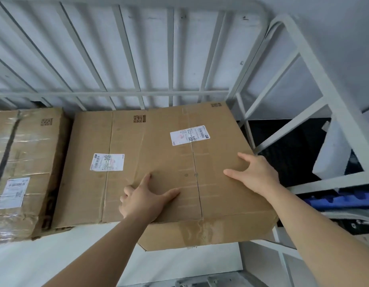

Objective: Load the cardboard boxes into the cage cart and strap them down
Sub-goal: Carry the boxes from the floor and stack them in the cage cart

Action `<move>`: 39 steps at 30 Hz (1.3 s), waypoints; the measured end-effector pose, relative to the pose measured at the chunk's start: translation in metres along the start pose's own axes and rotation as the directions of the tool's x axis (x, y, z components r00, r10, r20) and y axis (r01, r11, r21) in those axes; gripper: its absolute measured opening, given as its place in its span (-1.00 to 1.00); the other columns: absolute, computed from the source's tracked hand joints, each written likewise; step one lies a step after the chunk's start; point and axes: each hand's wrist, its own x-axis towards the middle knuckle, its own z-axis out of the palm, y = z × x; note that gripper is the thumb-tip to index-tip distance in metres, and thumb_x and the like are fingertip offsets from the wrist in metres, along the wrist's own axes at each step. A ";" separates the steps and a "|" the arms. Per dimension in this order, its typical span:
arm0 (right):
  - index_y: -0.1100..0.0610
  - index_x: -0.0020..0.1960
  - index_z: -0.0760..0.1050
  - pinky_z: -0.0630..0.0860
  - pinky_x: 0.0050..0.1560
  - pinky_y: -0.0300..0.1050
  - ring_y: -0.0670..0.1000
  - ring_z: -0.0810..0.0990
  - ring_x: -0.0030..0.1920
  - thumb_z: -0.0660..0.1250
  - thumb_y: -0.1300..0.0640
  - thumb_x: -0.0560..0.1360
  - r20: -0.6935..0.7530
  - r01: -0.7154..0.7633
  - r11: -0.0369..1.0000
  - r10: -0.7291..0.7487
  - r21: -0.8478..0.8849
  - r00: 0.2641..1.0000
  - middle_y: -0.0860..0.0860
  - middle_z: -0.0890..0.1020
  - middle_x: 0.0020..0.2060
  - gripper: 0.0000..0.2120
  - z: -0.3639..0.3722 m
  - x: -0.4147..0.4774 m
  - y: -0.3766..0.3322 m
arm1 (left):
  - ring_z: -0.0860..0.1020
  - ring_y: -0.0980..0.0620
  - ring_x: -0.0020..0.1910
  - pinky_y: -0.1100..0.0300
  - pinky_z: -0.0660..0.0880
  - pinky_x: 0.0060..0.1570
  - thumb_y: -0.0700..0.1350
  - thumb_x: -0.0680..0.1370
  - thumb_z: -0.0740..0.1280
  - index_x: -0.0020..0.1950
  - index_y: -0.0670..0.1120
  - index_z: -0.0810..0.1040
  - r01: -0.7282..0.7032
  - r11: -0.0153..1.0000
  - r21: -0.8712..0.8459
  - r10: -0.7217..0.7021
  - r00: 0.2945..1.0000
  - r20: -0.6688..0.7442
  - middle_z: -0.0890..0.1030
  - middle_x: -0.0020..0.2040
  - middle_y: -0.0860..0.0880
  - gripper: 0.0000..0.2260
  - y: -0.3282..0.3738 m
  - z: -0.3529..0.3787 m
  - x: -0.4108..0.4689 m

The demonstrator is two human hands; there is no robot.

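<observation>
Hooks the left hand (146, 200) over the left edge of a large cardboard box (179, 160), outer fingers (125, 190) curled round it, thumb and forefinger flat on top. Presses the right hand (257, 172) onto the top near the right edge, visible fingers straight and splayed. Holds that box askew inside the cage cart (117, 93), left edge lapping a second labelled box (86, 183); further left, a taped box (28, 154).

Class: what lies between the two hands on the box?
Head view: only bare top of the box, with its centre seam, between left hand and right hand.
</observation>
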 end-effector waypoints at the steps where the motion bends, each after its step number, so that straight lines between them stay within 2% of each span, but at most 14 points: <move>1: -0.21 0.43 0.26 0.45 0.15 0.00 0.08 0.46 0.26 0.37 -0.43 0.23 0.004 0.003 1.000 -0.003 0.001 1.000 -0.02 0.35 0.37 -0.17 0.006 0.008 0.003 | 0.36 -0.16 0.29 -0.03 0.41 0.19 0.64 -0.01 0.17 0.44 0.37 0.13 0.007 1.000 -0.004 -0.007 1.000 -0.001 0.32 0.34 -0.07 0.03 -0.001 0.008 0.005; 3: -0.21 0.44 0.26 0.46 0.18 0.05 0.09 0.47 0.25 0.38 -0.42 0.23 0.017 0.005 1.000 -0.005 0.004 1.000 -0.01 0.34 0.37 -0.16 0.019 0.024 0.009 | 0.34 -0.17 0.30 -0.04 0.41 0.20 0.63 0.00 0.19 0.43 0.37 0.14 0.024 1.000 -0.017 -0.024 1.000 -0.001 0.32 0.34 -0.08 0.01 -0.002 0.025 0.017; 7: -0.21 0.44 0.25 0.44 0.12 -0.01 0.09 0.46 0.27 0.39 -0.40 0.24 0.037 0.010 1.000 -0.011 0.023 0.999 0.00 0.33 0.38 -0.16 0.047 0.053 0.026 | 0.33 -0.17 0.32 -0.07 0.38 0.25 0.62 0.05 0.22 0.44 0.36 0.14 0.031 0.999 -0.015 -0.031 0.999 -0.005 0.31 0.35 -0.09 -0.01 -0.003 0.053 0.042; 17: -0.19 0.51 0.07 0.40 0.27 0.13 0.17 0.38 0.34 0.37 -0.38 0.29 0.112 -0.010 0.998 0.003 0.059 0.994 0.08 0.21 0.44 -0.10 0.121 0.110 0.067 | 0.27 -0.20 0.33 -0.09 0.32 0.30 0.49 0.19 0.34 0.47 0.34 0.06 -0.027 0.999 0.028 0.028 0.999 -0.028 0.23 0.39 -0.13 -0.08 -0.004 0.110 0.100; 23: -0.17 0.52 -0.01 0.42 0.23 0.14 0.20 0.36 0.34 0.38 -0.35 0.31 0.114 -0.002 1.000 0.005 -0.024 0.993 0.15 0.17 0.45 -0.08 0.154 0.135 0.080 | 0.25 -0.23 0.37 -0.09 0.31 0.33 0.33 0.30 0.44 0.51 0.29 -0.04 -0.047 0.999 0.018 0.047 0.999 0.023 0.16 0.43 -0.19 -0.07 -0.013 0.150 0.120; 30: -0.17 0.52 -0.07 0.41 0.24 0.14 0.24 0.29 0.38 0.37 -0.30 0.37 0.114 -0.001 0.997 0.010 -0.081 0.993 0.19 0.14 0.46 -0.10 0.186 0.147 0.088 | 0.26 -0.26 0.40 -0.11 0.31 0.35 0.31 0.34 0.43 0.53 0.25 -0.14 -0.048 0.998 0.045 0.046 0.999 0.027 0.11 0.45 -0.24 -0.04 -0.024 0.181 0.139; 36: -0.13 0.54 -0.09 0.31 0.34 0.12 0.27 0.20 0.41 0.36 -0.25 0.41 0.119 -0.011 0.994 0.024 -0.111 0.993 0.26 0.13 0.43 -0.12 0.199 0.153 0.087 | 0.22 -0.23 0.41 -0.06 0.24 0.41 0.34 0.36 0.39 0.54 0.21 -0.21 -0.044 0.992 0.122 0.041 0.999 0.025 0.14 0.42 -0.26 -0.01 -0.027 0.194 0.149; 39: -0.08 0.54 -0.05 0.26 0.38 0.12 0.28 0.17 0.42 0.35 -0.23 0.42 0.116 -0.042 0.987 0.061 -0.158 0.991 0.28 0.12 0.44 -0.14 0.198 0.150 0.079 | 0.23 -0.22 0.39 -0.02 0.21 0.40 0.35 0.40 0.33 0.56 0.11 -0.19 -0.063 0.962 0.266 0.059 0.998 0.023 0.15 0.41 -0.27 -0.05 -0.021 0.190 0.148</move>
